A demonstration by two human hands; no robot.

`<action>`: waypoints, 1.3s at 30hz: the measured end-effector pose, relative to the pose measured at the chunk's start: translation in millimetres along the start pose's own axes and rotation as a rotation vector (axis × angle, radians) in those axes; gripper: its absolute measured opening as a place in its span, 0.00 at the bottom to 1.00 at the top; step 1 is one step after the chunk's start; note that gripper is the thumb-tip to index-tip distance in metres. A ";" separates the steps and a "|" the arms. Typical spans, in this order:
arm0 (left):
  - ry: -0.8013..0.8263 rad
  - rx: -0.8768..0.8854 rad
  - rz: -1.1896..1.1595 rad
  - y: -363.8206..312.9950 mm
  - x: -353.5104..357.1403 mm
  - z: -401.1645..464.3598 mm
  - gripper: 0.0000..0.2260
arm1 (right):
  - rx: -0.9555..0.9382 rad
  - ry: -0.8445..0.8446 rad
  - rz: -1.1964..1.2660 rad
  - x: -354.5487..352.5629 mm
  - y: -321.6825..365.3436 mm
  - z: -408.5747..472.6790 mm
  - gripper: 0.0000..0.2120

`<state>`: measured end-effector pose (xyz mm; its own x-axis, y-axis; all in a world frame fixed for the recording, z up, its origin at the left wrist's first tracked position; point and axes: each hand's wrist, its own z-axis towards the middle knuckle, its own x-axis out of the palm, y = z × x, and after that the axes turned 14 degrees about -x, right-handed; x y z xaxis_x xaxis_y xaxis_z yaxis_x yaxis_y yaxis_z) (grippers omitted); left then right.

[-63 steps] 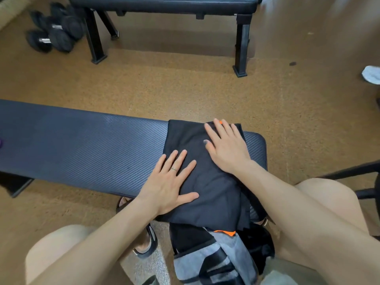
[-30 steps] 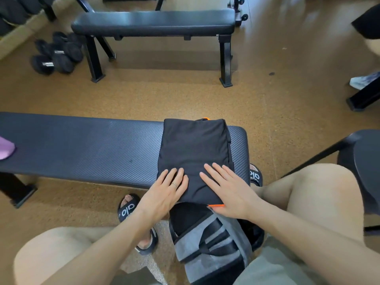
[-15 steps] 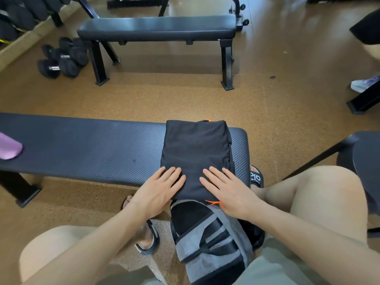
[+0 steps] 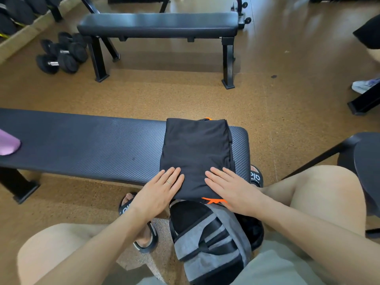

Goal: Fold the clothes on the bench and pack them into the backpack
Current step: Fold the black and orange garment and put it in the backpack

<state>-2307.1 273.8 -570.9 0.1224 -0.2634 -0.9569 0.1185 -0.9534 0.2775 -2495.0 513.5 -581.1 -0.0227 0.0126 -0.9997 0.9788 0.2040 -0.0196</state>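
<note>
A black garment with orange trim (image 4: 196, 153) lies folded into a flat rectangle on the right end of the dark padded bench (image 4: 92, 145). Its near edge overhangs the bench's front edge. My left hand (image 4: 162, 192) rests flat on the garment's near left corner, fingers straight. My right hand (image 4: 230, 190) lies flat on the near right corner, beside the orange trim. The grey and black backpack (image 4: 207, 241) stands on the floor between my knees, right under the garment's near edge.
A pink item (image 4: 8, 145) lies at the bench's far left end. A second black bench (image 4: 158, 24) stands across the cork floor, with dumbbells (image 4: 61, 54) to its left. A black chair (image 4: 362, 161) is at my right. My sandalled feet flank the backpack.
The garment went from a longer fold hanging off the bench to a compact rectangle. Both hands slid from its middle back to its near edge and have stayed flat there.
</note>
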 end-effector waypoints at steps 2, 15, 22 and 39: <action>0.032 0.027 -0.153 12.8 -14.1 1.7 0.26 | 0.016 -0.102 0.119 -11.0 -5.6 1.3 0.25; 0.083 -0.455 -1.172 70.0 -85.5 49.1 0.08 | 0.680 -0.445 0.927 -86.0 -75.2 37.8 0.04; 0.063 -0.894 -1.219 61.5 -53.0 110.5 0.10 | 0.976 -0.370 0.976 -58.2 -123.4 84.9 0.09; 0.015 -0.922 -0.693 46.1 -30.0 121.8 0.27 | 1.016 -0.199 0.496 -40.7 -116.7 89.8 0.22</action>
<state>-2425.4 219.8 -539.7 -0.2393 0.2821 -0.9291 0.8392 -0.4212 -0.3440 -2590.0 401.2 -539.7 0.3555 -0.3028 -0.8843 0.5853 -0.6656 0.4631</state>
